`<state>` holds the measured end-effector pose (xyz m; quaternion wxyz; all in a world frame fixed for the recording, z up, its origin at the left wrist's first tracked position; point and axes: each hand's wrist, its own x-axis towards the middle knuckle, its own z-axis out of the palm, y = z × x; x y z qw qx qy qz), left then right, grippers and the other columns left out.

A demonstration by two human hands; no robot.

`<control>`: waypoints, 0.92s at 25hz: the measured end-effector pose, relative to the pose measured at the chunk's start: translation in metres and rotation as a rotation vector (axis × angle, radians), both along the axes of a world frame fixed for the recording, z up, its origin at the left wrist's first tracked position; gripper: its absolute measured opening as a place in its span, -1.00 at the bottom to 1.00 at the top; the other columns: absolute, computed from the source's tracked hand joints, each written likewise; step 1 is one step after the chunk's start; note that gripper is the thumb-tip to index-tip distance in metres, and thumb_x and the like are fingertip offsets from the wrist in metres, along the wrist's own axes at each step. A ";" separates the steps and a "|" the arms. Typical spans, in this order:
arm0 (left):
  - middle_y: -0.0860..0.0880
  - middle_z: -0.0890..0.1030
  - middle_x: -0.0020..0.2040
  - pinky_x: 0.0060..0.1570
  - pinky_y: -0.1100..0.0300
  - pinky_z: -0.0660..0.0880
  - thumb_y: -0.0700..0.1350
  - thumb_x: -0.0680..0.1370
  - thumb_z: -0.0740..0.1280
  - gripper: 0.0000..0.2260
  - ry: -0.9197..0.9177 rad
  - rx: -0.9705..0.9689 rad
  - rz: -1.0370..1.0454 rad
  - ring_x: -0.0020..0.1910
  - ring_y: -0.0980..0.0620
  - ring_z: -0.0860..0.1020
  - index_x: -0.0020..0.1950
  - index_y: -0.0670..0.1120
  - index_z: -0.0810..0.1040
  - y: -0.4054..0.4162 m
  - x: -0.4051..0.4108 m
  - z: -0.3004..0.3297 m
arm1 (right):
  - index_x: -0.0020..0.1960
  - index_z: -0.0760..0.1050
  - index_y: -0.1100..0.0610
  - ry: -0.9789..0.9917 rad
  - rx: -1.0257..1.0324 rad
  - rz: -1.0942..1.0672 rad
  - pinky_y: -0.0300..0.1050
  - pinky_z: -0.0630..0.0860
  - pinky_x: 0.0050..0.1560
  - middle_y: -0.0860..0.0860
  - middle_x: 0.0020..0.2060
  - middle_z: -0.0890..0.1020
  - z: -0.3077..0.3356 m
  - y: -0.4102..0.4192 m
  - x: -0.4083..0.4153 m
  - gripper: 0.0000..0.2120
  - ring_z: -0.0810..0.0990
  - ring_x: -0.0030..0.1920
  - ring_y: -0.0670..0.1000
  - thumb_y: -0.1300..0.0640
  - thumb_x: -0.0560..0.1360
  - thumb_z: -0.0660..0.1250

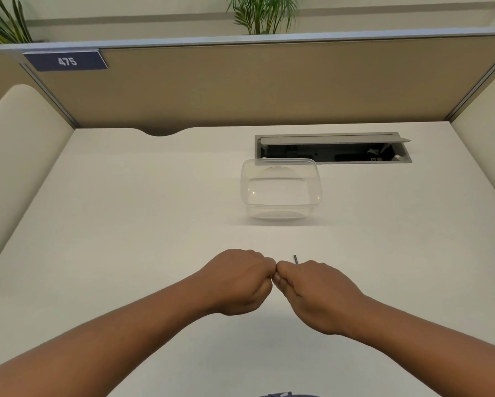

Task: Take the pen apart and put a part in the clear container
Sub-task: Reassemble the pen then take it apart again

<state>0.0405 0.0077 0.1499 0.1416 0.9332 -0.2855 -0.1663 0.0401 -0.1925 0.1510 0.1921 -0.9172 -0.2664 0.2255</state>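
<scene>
My left hand (pixel 240 280) and my right hand (pixel 315 290) are both closed into fists and meet knuckle to knuckle over the near middle of the white desk (pixel 126 239). The pen (pixel 295 259) is almost wholly hidden inside them; only a short dark grey tip sticks up above my right hand. I cannot tell whether my left hand also grips it. The clear container (pixel 280 190) stands open and empty on the desk, well beyond my hands and slightly to the right.
An open grey cable tray (pixel 333 147) is sunk into the desk just behind the container. Beige partition walls (pixel 240 87) close off the back and both sides. A blue sign reading 475 (pixel 67 61) hangs at the upper left.
</scene>
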 end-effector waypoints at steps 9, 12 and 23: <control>0.19 0.53 -0.24 -0.28 0.31 0.41 -0.10 0.65 0.27 -0.93 0.469 -0.642 0.485 -0.29 0.17 0.43 0.01 0.07 0.48 0.002 0.004 -0.019 | -0.20 0.21 0.00 0.052 0.035 -0.097 -0.07 0.20 -0.39 -0.05 -0.40 0.41 -0.015 -0.001 0.006 -0.66 0.34 -0.37 0.01 -0.12 0.69 -0.03; 0.05 0.64 -0.20 -0.21 0.22 0.49 -0.21 0.60 0.37 -0.92 0.514 -0.886 0.715 -0.24 0.11 0.54 0.02 -0.03 0.58 -0.003 -0.004 -0.034 | -0.15 0.27 0.04 0.095 0.091 -0.145 0.04 0.32 -0.31 0.00 -0.36 0.47 -0.018 -0.002 0.006 -0.68 0.36 -0.34 0.05 -0.10 0.69 -0.01; -0.07 0.70 -0.11 -0.09 0.19 0.56 -0.15 0.56 0.46 -0.92 0.757 -1.266 1.000 -0.13 0.02 0.61 -0.01 -0.10 0.75 -0.014 -0.014 -0.046 | -0.09 0.34 -0.11 0.265 0.352 -0.345 -0.30 0.39 -0.30 -0.10 -0.19 0.70 -0.035 0.003 0.000 -0.84 0.52 -0.25 -0.24 0.04 0.67 0.16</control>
